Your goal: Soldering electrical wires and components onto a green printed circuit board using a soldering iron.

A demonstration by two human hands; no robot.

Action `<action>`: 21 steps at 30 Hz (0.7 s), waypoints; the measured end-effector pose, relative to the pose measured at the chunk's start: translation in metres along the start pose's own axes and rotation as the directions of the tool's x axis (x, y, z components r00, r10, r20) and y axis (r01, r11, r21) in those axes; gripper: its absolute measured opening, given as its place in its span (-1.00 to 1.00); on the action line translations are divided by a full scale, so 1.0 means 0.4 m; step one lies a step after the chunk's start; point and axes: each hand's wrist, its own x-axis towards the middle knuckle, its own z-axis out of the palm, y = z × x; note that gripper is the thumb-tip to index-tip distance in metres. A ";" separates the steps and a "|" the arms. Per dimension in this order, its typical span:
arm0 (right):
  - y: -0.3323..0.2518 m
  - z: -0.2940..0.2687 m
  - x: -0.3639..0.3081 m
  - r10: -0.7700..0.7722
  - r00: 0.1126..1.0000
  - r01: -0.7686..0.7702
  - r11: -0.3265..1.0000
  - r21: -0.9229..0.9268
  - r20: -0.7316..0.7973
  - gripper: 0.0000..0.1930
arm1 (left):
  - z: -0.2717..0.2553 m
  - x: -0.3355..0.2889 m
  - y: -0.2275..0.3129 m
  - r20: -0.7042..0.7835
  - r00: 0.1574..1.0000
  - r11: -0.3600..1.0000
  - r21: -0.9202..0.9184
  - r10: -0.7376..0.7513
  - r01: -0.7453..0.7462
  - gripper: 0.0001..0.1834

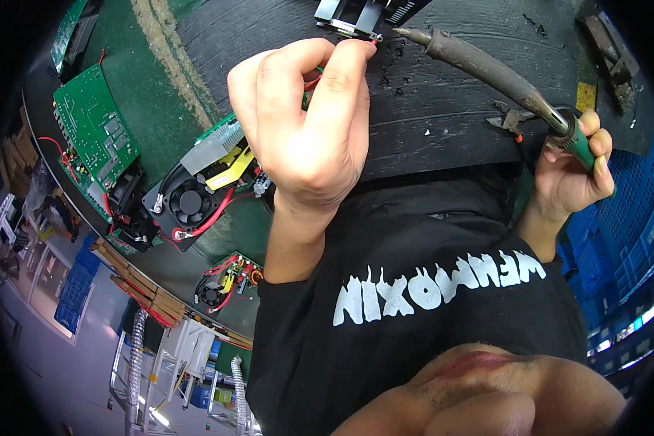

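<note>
My left hand [305,123] is closed in a pinch on a thin red wire [375,42], whose end meets a small metal tab on a black device [352,18] at the far edge. More red and green wire shows behind its fingers. In my right hand [574,167], fingers wrap round the green handle of a soldering iron [487,69]. The iron points left and away, its tip just right of the wire's end, with a small gap between them. Both hands are over a black mat [443,131].
Small cutters [509,120] lie under the iron. A dark metal holder [614,62] stands at the far right. Green circuit boards [98,127] and a fan assembly [189,203] with red wires lie left on the green bench. Blue crates [625,211] are at the right.
</note>
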 end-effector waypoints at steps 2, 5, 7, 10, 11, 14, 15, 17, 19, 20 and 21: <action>-0.001 0.000 0.000 -0.006 1.000 0.006 1.000 -0.022 0.003 -0.75 | -0.001 0.001 0.001 0.000 1.000 1.000 -0.001 -0.002 0.002 -0.71; -0.001 -0.003 -0.001 0.002 1.000 -0.002 1.000 -0.024 -0.010 -0.75 | 0.000 0.000 0.001 -0.002 1.000 1.000 0.001 0.001 -0.001 -0.72; 0.001 -0.004 -0.004 -0.004 1.000 0.003 0.999 -0.032 -0.015 -0.75 | 0.000 -0.002 0.000 0.008 1.000 1.000 -0.002 -0.005 0.005 -0.72; 0.002 -0.002 -0.003 -0.007 1.000 0.006 1.000 -0.026 -0.025 -0.74 | -0.004 0.001 0.003 0.005 1.000 1.000 0.011 -0.004 0.004 -0.72; 0.001 -0.003 -0.004 -0.006 0.999 0.006 1.000 -0.020 -0.034 -0.74 | -0.003 0.001 0.004 0.005 1.000 1.000 0.010 -0.003 0.003 -0.72; -0.007 0.009 -0.004 0.033 0.999 -0.034 0.996 -0.077 -0.026 -0.77 | -0.002 0.000 0.006 0.000 1.000 1.000 0.003 -0.013 0.013 -0.73; -0.008 0.010 -0.003 0.034 0.999 -0.036 0.996 -0.077 -0.027 -0.77 | -0.002 0.001 0.005 0.002 1.000 1.000 0.006 -0.019 0.019 -0.73; -0.008 0.009 -0.001 0.037 0.999 -0.038 0.998 -0.053 -0.028 -0.78 | -0.002 0.001 0.007 0.003 1.000 1.000 0.010 -0.025 0.024 -0.73; -0.003 -0.006 -0.004 0.016 0.999 -0.017 0.999 -0.033 -0.029 -0.76 | -0.002 0.000 0.010 0.003 0.999 0.999 0.010 -0.033 0.033 -0.73; 0.001 -0.012 -0.005 -0.006 0.999 0.005 1.000 -0.014 -0.033 -0.74 | -0.003 -0.002 0.009 0.004 0.999 0.999 0.013 -0.032 0.032 -0.73; 0.003 -0.012 -0.006 -0.004 0.999 0.004 1.000 -0.011 -0.033 -0.74 | -0.005 -0.003 0.009 0.006 1.000 0.999 0.015 -0.030 0.030 -0.73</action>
